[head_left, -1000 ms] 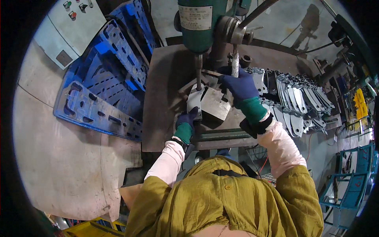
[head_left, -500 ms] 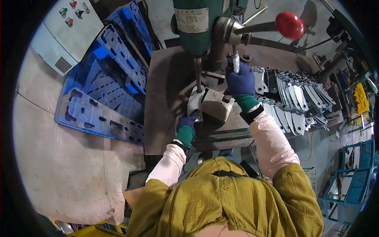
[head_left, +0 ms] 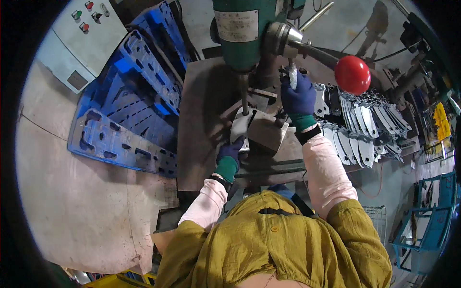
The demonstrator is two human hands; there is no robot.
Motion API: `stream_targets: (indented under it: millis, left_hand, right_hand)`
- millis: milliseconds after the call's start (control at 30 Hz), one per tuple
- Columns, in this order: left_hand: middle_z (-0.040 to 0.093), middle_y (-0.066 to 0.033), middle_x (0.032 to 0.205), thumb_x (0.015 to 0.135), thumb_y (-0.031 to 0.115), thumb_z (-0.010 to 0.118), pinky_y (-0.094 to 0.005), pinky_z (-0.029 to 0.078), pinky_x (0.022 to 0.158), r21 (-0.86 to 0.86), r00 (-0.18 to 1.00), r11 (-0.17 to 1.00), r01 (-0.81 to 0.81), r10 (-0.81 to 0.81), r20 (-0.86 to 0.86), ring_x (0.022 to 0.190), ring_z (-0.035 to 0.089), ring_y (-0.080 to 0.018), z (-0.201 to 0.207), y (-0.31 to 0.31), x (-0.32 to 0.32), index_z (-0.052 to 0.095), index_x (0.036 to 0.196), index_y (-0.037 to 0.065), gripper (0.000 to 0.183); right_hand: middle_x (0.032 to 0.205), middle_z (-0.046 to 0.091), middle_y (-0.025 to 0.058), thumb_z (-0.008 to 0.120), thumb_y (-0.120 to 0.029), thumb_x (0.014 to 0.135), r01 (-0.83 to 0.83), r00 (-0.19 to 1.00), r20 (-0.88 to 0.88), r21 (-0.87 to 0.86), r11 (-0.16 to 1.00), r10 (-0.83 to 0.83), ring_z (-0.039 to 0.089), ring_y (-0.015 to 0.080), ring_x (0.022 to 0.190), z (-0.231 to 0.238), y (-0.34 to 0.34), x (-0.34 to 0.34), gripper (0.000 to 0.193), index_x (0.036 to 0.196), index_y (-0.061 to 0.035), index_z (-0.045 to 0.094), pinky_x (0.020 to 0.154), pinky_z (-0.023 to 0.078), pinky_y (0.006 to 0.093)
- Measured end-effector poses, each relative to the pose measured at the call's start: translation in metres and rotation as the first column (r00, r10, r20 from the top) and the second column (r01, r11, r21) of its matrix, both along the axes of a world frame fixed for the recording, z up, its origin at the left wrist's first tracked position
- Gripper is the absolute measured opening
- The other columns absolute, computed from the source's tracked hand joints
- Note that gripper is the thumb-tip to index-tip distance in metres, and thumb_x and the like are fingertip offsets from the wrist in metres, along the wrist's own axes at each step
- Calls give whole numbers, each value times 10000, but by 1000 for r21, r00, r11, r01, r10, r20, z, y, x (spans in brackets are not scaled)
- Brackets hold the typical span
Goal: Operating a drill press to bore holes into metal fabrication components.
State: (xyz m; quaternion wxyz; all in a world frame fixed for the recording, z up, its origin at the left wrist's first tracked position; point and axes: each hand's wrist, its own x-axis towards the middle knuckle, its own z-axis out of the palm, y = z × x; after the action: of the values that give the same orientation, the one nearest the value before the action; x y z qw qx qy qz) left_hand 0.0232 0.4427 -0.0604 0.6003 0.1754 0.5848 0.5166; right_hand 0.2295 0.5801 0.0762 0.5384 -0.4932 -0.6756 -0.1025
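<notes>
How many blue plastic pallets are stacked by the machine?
2: one blue pallet lies lower left on the floor, the other pallet leans behind it, toward the drill press. More may be hidden.

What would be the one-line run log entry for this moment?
left hand: holds metal plate under drill bit | right hand: grips feed lever | stacked plates: at right

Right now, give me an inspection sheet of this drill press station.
Surface: dark steel machine table, worn.
Job's things: grey metal plate under the spindle of the green drill press, against a block fixture.
Clutter: row of flat metal blanks to the right.
Grips: left hand on the plate; right hand closed round a feed lever; red knob beside it.
Cables: black cable at the far right.
Surroundings: blue plastic pallets, grey control box, concrete floor.
</notes>
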Motion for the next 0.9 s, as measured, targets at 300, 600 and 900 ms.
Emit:
stream_targets:
  millis: [300, 600, 900]
  left_hand:
    - [707, -82, 914, 798, 388, 799, -304, 555, 537, 11, 1000, 1000, -23, 24, -21, 663, 666, -171, -7, 1, -3, 699, 1032, 3, 462]
    - [706, -99, 946, 756, 450, 812, -284, 556, 588, -42, 995, 999, -17, 13, -101, 702, 682, -186, -7, 0, -2, 683, 1074, -20, 583]
    - [706, -75, 871, 776, 520, 760, -293, 526, 545, -105, 975, 994, 27, -50, -217, 649, 670, -188, 34, -9, 9, 709, 978, 18, 544]
  right_hand:
    - [953, 647, 138, 665, -205, 873, -79, 994, 75, -22, 997, 80, 661, 331, 828, -19, 41, 21, 332, 1187, -106, 626, 698, 522, 431]
    - [944, 614, 111, 665, -260, 810, 69, 922, 381, 22, 997, -72, 637, 355, 810, 43, 99, 51, 346, 1135, -170, 590, 667, 509, 503]
    - [883, 629, 136, 660, -275, 825, -115, 980, 169, 26, 993, 109, 624, 396, 789, 13, 97, 54, 250, 1043, -153, 645, 674, 499, 506]
